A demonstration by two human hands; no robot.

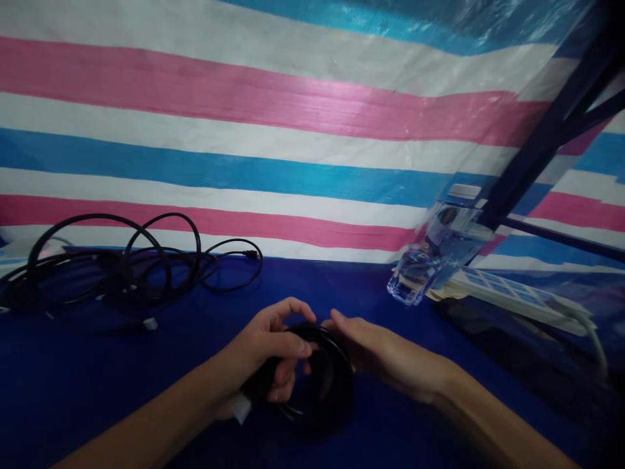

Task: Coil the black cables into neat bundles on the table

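Observation:
A black cable point(343, 361) is wound into a round coil, held low over the blue tabletop in front of me. My left hand point(273, 345) grips the coil's left side, thumb laid across it and lower fingers curled. Beneath that wrist a small white tag point(240, 408) sticks out near a dark, thick part of the bundle. On the coil's right side is my right hand point(378, 348), its thumb at the upper edge and most of its fingers hidden behind the loops. The bottom of the coil fades into the dark table.
More black cables point(141, 273) lie in loose loops at the left, one ending in a plug point(250, 255). Clear plastic bottles point(439, 241) stand back right, beside a white power strip point(522, 296) and a dark flat object. Striped sheeting point(293, 130) hangs behind; a dark metal frame point(537, 137) slants at right.

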